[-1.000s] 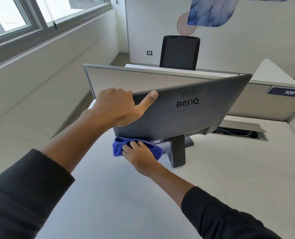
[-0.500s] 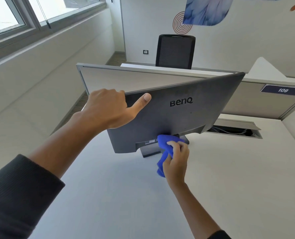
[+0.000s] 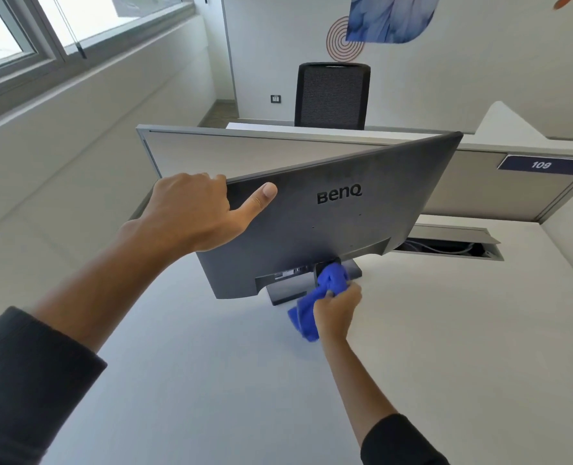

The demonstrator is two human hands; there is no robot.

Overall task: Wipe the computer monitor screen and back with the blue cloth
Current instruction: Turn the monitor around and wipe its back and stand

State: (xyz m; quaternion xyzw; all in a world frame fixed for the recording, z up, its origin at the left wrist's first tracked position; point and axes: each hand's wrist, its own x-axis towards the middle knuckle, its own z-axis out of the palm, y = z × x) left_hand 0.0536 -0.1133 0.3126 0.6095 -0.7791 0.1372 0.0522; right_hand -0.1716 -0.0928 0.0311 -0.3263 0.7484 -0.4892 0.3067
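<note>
From the head camera, you see the back of the monitor [image 3: 328, 223] turned toward you. It stands on the white desk [image 3: 244, 380], near the far edge, in front of a grey divider panel [image 3: 261, 152].

Your left hand [image 3: 194, 216] grips the monitor's top left corner. Your fingers curl over the top edge and your thumb lies flat on the back. Your right hand [image 3: 337, 310] is closed around the blue cloth [image 3: 325, 293], all bunched up. The top of the cloth presses on the stand neck, just under the monitor's back. The rest hangs down from your fist, just above the desk.

Here is what could go wrong. The monitor looks tipped, with its left side closer to you. If you pull harder with your left hand, the base [image 3: 288, 290] could slide or lift, and the monitor could fall over.

Your thumb sits on the back. It may leave a mark on a spot that you mean to clean.

The cloth is in a ball, so only a little bit of it rubs. You may miss parts of the back.

To the right, behind the monitor, there is an open slot [image 3: 446, 245] in the desk with cables inside. If you turn the monitor too far, a cable could pull tight.

You cannot see the screen side from here.
</note>
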